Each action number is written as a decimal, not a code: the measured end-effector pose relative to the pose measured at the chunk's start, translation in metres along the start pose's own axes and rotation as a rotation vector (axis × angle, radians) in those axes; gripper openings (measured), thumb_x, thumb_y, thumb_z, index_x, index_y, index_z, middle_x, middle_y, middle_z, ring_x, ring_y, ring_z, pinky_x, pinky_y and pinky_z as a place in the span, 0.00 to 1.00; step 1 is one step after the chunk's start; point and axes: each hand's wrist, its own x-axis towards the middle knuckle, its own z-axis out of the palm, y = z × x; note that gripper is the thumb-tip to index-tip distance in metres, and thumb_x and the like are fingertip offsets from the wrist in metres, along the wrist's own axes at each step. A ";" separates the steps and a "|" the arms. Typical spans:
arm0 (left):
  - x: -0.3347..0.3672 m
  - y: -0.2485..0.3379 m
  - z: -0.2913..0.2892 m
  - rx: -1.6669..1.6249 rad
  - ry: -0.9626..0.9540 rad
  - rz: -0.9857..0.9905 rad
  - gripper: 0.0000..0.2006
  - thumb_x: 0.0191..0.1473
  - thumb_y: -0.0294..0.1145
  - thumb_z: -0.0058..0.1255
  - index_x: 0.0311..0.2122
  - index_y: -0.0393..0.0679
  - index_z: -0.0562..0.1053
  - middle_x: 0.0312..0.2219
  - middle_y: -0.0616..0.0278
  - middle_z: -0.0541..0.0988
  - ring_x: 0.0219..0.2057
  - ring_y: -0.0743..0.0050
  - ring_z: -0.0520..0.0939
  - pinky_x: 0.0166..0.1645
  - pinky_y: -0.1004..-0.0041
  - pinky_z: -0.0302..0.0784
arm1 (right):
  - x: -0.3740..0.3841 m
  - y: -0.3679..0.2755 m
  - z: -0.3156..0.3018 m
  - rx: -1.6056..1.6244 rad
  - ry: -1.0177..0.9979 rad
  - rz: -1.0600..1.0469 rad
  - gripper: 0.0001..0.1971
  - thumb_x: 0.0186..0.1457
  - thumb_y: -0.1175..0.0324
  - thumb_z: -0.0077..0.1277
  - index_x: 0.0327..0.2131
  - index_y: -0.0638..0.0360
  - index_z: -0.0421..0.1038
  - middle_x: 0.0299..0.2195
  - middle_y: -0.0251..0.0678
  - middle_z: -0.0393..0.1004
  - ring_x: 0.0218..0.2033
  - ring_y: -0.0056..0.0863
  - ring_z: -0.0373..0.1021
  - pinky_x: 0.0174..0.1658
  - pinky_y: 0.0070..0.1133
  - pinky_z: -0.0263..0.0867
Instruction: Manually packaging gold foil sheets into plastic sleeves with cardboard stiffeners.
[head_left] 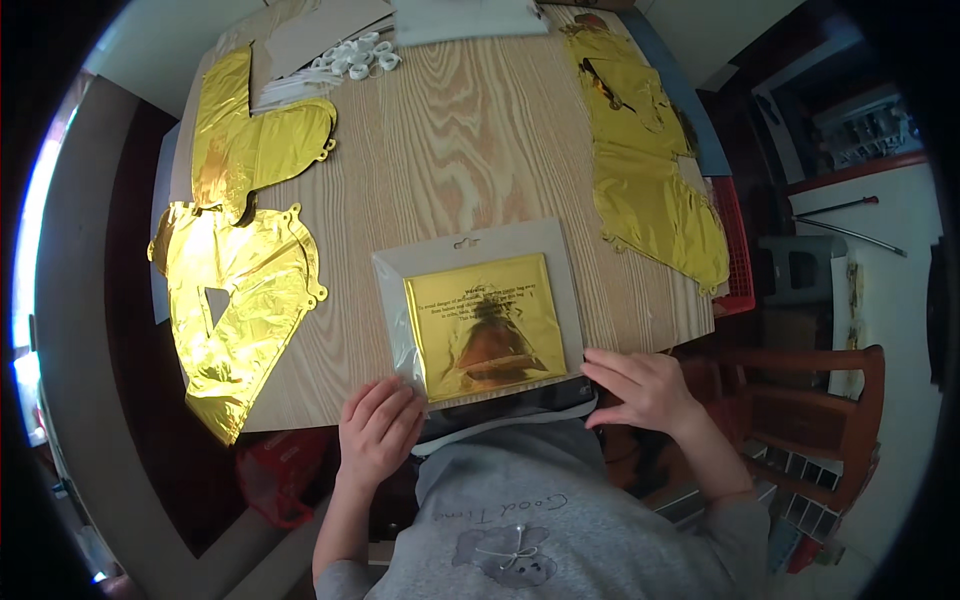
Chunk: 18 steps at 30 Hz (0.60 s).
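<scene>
A clear plastic packet [478, 245] lies flat at the table's near edge, with a backing card and a hang hole at its top. Inside it shows a folded gold foil sheet [480, 325] with dark print. My left hand [380, 430] is at the packet's lower left corner, its fingers curled together over the plastic. Beside the lower right corner, my right hand [645, 390] has its fingers stretched out and the thumb apart; the fingertips reach the packet's edge. Flat gold foil balloons [240, 290] lie to the left, and more gold foil balloons [645, 180] lie to the right.
White plastic rings [360, 55] and thin white sticks [290, 92] are piled at the far left, near grey card sheets [330, 32]. Clear plastic bags [470, 22] lie at the far edge. A red basket [738, 240] and a wooden chair [860, 420] stand at the right.
</scene>
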 end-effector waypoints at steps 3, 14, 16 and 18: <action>-0.003 -0.002 0.004 -0.010 0.031 0.037 0.11 0.40 0.28 0.63 0.33 0.47 0.77 0.37 0.66 0.78 0.43 0.67 0.80 0.48 0.64 0.74 | -0.003 0.000 0.017 -0.099 -0.056 -0.020 0.28 0.36 0.53 0.64 0.43 0.54 0.74 0.48 0.27 0.73 0.22 0.18 0.68 0.27 0.16 0.67; -0.007 -0.005 0.012 -0.032 0.136 0.018 0.09 0.40 0.28 0.64 0.29 0.47 0.77 0.32 0.68 0.80 0.39 0.70 0.82 0.46 0.66 0.74 | -0.003 -0.007 0.036 -0.182 0.161 0.025 0.17 0.43 0.57 0.63 0.36 0.54 0.77 0.42 0.28 0.78 0.17 0.18 0.63 0.21 0.15 0.62; -0.006 -0.003 0.012 -0.042 0.137 -0.006 0.08 0.40 0.27 0.63 0.29 0.47 0.77 0.32 0.67 0.80 0.39 0.70 0.82 0.46 0.65 0.74 | 0.000 -0.005 0.037 -0.186 0.187 0.017 0.16 0.43 0.57 0.64 0.34 0.54 0.77 0.41 0.27 0.79 0.16 0.18 0.63 0.21 0.16 0.62; -0.005 -0.001 0.012 -0.045 0.135 -0.038 0.07 0.41 0.27 0.62 0.29 0.47 0.77 0.32 0.67 0.80 0.39 0.70 0.82 0.48 0.65 0.72 | 0.001 -0.005 0.037 -0.186 0.210 0.017 0.14 0.43 0.58 0.63 0.32 0.54 0.77 0.39 0.27 0.79 0.16 0.18 0.63 0.20 0.16 0.61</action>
